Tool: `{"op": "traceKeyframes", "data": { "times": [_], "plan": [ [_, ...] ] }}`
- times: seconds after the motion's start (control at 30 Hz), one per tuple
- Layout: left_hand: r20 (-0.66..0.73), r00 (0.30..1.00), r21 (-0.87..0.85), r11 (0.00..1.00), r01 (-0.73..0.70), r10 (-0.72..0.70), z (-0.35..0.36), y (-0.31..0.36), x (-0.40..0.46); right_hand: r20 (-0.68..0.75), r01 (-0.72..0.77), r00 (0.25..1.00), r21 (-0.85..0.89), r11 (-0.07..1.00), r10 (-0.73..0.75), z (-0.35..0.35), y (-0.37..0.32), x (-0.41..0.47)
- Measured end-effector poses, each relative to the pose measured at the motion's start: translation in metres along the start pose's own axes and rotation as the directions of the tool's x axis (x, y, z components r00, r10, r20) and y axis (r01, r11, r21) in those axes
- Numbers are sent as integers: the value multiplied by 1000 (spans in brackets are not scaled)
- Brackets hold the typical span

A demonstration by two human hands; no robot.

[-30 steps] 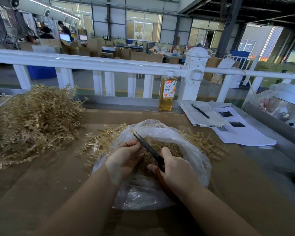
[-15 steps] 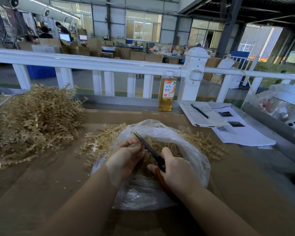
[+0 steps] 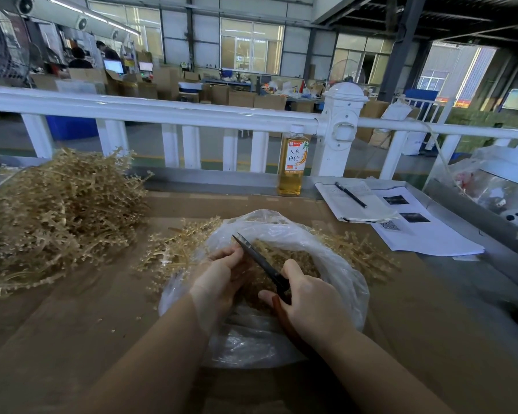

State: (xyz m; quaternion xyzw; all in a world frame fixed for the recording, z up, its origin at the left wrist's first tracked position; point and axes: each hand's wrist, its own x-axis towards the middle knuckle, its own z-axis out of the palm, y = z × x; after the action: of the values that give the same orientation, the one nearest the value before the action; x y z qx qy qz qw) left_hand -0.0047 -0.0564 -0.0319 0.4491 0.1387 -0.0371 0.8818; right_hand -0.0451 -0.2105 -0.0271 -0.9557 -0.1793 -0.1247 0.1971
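Note:
My right hand point(image 3: 308, 306) grips a pair of scissors point(image 3: 259, 261) with dark blades and a reddish handle, blades pointing up and left. My left hand point(image 3: 219, 279), in a thin clear glove, has its fingers curled at the blades, pinching a small golden sprig that is mostly hidden. Both hands work over a clear plastic bag point(image 3: 341, 264) holding cut golden bits point(image 3: 293, 261). Loose golden sprigs point(image 3: 177, 249) lie just left of the bag.
A big heap of golden branches point(image 3: 57, 210) fills the table's left side. A drink bottle point(image 3: 290, 162) stands by the white railing point(image 3: 192, 112). Papers with a pen point(image 3: 350, 195) lie at the right, and a plastic-wrapped object point(image 3: 497, 180) sits far right.
The scissor blades have closed a little against my left fingers. Both hands stay over the bag in nearly the same place.

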Motion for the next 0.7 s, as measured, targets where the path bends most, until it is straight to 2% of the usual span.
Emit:
{"op": "traceKeyframes", "data": {
  "times": [0.23,0.57,0.7],
  "plan": [
    [70,997,158,987,-23,12,-5,-3,2,14,3,1000,5,1000,-3,-1,2,2],
    [40,998,102,994,36,-40,-1,2,-4,27,30,999,60,998,-32,-2,3,5],
    [55,998,104,994,18,-24,-1,1,-3,20,31,999,41,999,-32,0,5,5]
  ]
}}
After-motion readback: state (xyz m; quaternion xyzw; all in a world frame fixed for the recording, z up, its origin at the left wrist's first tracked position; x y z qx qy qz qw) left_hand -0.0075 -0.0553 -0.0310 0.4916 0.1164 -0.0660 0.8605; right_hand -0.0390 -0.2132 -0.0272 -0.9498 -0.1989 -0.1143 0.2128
